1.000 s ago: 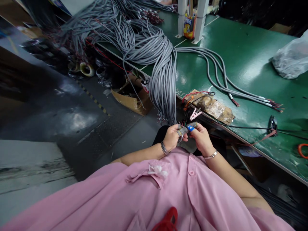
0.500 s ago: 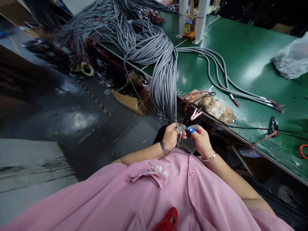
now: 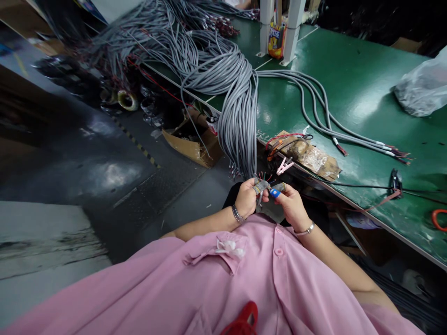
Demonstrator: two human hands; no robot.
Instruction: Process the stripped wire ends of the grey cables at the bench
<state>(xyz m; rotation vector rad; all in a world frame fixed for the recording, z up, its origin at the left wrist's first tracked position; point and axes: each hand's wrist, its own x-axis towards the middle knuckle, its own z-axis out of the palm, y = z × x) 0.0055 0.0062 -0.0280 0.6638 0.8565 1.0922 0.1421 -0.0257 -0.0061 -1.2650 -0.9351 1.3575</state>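
My left hand is closed around the end of a grey cable, whose thin coloured wires fan out above the fingers. Close against it, my right hand pinches at the same wire ends with thumb and forefinger. Grey wraps cover some fingertips on both hands, and a blue wrap is on the right thumb. The exact wire between the fingertips is too small to make out. Just beyond the hands, a thick bundle of grey cables hangs over the table edge.
On the green table lie a few separate cables with stripped ends. A taped wooden block with a pink clip sits at the edge. A plastic bag lies at right; a cardboard box stands below.
My right hand has shifted slightly left and down, its thumb closer to the left fingers. The coloured wires are spread a little differently. The cable bundle looks the same.
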